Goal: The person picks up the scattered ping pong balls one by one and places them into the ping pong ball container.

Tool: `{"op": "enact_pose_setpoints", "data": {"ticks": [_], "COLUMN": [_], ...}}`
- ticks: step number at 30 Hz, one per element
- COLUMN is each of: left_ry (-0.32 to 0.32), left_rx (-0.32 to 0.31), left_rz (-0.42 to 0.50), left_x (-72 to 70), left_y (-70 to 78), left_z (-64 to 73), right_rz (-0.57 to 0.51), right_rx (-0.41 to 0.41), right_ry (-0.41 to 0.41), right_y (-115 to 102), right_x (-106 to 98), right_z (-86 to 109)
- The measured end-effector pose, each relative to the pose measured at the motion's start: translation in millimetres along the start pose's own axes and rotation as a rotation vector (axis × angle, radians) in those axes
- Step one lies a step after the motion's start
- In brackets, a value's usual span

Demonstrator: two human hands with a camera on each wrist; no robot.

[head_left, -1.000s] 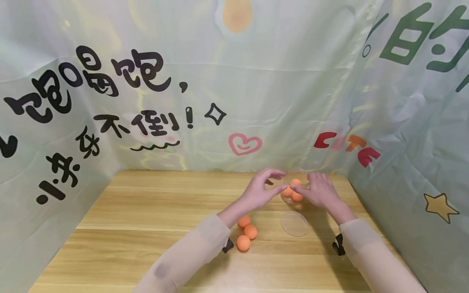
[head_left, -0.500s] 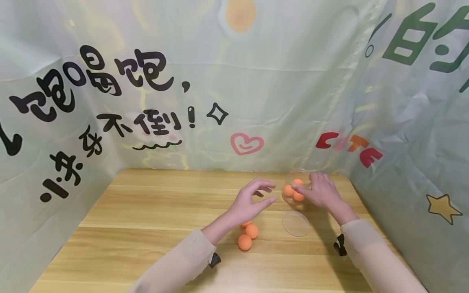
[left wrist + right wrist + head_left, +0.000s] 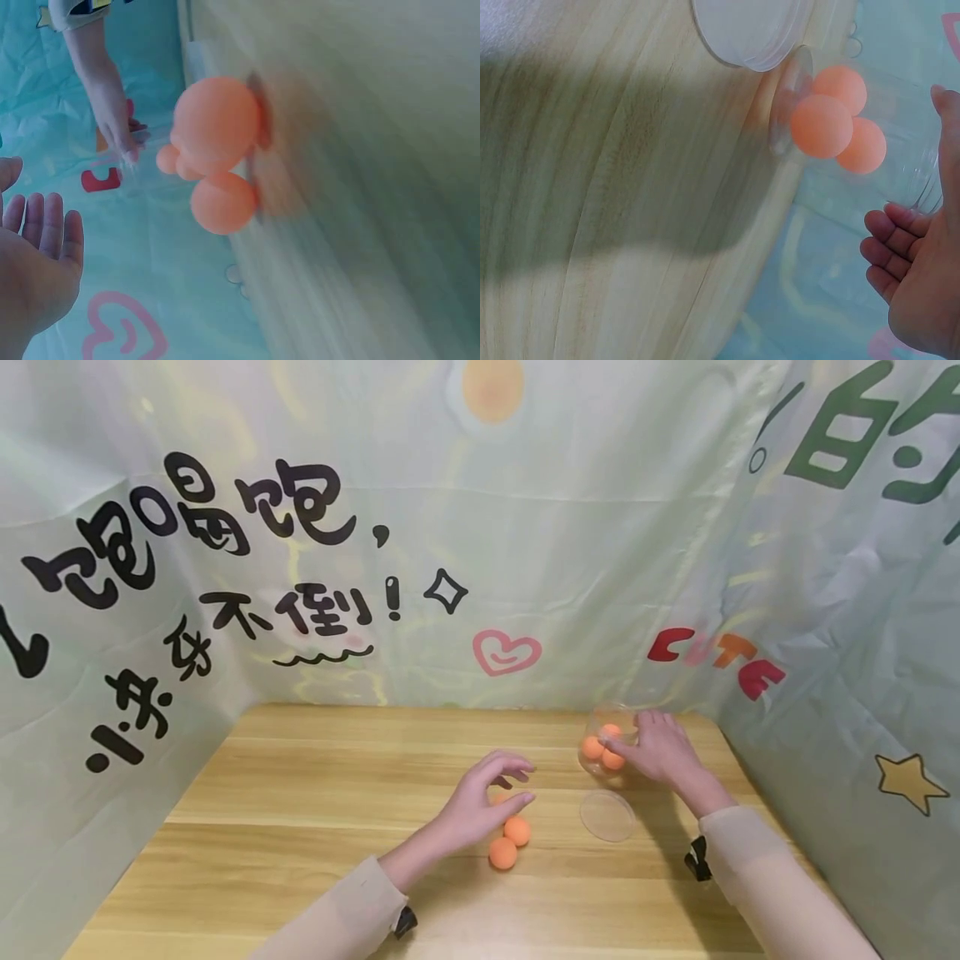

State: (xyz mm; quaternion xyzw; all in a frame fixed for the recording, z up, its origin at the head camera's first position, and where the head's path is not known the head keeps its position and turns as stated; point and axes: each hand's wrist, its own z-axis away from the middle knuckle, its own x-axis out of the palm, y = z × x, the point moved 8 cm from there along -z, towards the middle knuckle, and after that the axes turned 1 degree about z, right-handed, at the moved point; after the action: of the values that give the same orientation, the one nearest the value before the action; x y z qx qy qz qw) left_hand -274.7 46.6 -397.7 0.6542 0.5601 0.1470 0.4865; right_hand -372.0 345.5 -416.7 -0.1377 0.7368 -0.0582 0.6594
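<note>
Closest in, the left sleeve and right sleeve slant in from the bottom of the head view, a small black device under the left cuff and another by the right. Just beyond, orange balls rest on the wooden table; two show clearly and touch, a third mostly hidden behind the hand.

The left hand is poised by these balls, arm stretched forward and rightward. Its grip is wide and holds nothing — fingers gently bent, the thumb well apart from them and pointing the same way.

To the right of the balls, a round clear lid lies flat on the table. Past it stands a clear jar, upright near the back of the table, with three orange balls at its bottom. The right hand holds the jar near its top: thumb across the near side, fingers bent round the right side, forearm angled in from the lower right.

Behind everything hangs a pale printed cloth — black lettering, a pink heart.
</note>
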Motion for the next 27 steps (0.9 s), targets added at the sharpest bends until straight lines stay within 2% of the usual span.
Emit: {"op": "enact_pose_setpoints", "data": {"ticks": [5,11,19,27], "left_ry": [-0.042,-0.067,-0.120,-0.200], "left_rx": [-0.015,-0.032,0.010,-0.044], "left_rz": [-0.038,-0.034,-0.071,-0.131], "left_x": [-0.7,-0.8,-0.5,3.5], "left_y": [-3.9,-9.1,-14.0,-27.7], "left_z": [13.7,25.1,39.5,51.0], "right_rz": [0.004,0.009,0.012,0.016], "right_rx": [-0.006,-0.010,-0.009,-0.013], "right_ry": [0.008,-0.001,-0.003,-0.002], "right_y": [0,0,-1,-4], "right_x": [1,1,0,-1], "right_z": [-0.4,-1.2,0.9,1.0]}}
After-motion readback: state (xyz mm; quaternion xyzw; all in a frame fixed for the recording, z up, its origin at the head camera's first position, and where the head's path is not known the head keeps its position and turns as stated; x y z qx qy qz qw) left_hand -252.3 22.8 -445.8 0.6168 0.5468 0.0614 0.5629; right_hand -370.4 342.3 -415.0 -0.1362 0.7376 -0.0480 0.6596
